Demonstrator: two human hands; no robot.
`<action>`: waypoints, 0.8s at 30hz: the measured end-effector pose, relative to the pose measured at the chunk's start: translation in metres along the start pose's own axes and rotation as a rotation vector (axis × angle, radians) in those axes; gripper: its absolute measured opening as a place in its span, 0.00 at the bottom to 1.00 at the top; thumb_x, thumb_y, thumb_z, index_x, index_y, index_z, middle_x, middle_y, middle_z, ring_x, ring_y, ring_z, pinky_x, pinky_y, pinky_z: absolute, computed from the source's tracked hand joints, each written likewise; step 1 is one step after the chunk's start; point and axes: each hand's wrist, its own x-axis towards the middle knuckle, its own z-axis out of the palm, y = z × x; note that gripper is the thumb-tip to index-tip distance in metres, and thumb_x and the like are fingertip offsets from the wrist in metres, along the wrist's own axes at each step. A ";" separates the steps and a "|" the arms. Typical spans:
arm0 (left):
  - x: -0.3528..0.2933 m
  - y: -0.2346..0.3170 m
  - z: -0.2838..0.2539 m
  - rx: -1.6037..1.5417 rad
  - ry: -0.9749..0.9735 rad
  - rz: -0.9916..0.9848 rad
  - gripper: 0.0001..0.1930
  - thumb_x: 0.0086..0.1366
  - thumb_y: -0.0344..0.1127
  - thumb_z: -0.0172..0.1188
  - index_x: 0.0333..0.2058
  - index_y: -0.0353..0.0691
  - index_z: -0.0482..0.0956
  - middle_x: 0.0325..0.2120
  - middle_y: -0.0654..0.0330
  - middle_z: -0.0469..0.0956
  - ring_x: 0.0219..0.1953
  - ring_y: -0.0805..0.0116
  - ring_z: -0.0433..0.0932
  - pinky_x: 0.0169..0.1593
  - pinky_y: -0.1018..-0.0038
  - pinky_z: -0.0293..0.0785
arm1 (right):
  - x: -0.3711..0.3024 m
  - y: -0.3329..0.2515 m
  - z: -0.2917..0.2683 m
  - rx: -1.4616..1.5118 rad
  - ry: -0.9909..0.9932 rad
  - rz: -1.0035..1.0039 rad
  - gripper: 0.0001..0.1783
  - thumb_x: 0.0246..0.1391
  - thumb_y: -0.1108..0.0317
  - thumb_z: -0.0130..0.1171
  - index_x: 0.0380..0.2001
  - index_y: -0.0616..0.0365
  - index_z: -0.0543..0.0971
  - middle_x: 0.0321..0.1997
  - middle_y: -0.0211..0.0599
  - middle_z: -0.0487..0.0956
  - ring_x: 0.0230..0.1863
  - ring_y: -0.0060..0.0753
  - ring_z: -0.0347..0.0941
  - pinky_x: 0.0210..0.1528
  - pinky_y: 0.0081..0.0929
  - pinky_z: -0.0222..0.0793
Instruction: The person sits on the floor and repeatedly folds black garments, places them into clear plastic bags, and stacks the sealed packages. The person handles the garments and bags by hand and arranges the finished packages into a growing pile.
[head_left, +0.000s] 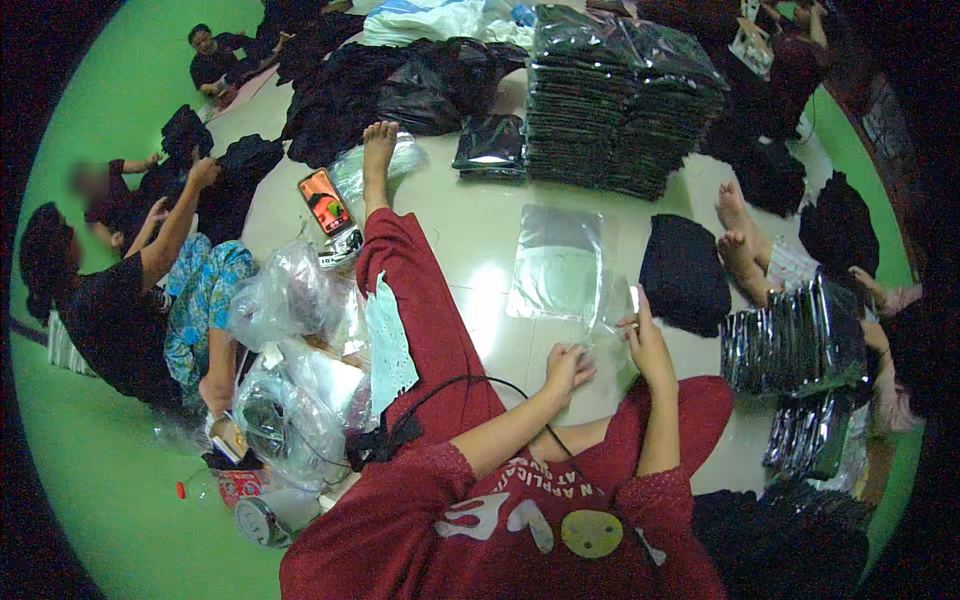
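Both hands work on a clear plastic bag (612, 330) that lies on the pale floor (480, 230) just in front of the person's red-clad knees. The left hand (568, 366) rests on the bag's near edge with its fingers curled down, half closed and pressing or pinching the film; whether it truly grips cannot be told. The right hand (648, 345) stands more upright at the bag's right side, fingers drawn together and thumb raised, nipping the thin plastic near its upper corner. Just beyond this bag a second, flat clear bag (556, 262) lies spread on the floor, and to its right, near the right hand, sits a folded black garment (684, 272). Farther back rises a tall stack of bagged black garments (620, 100). A smaller pile of bagged pieces (795, 345) lies to the right. A phone (325, 202) with a lit screen lies to the left beside the outstretched leg.
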 end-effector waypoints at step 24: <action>-0.041 0.082 0.020 1.090 -0.950 -0.216 0.19 0.62 0.49 0.47 0.37 0.38 0.74 0.29 0.63 0.75 0.28 0.75 0.74 0.34 0.79 0.71 | 0.000 0.034 0.046 0.212 -0.400 0.477 0.26 0.51 0.69 0.40 0.57 0.50 0.60 0.37 0.49 0.76 0.33 0.47 0.74 0.35 0.37 0.70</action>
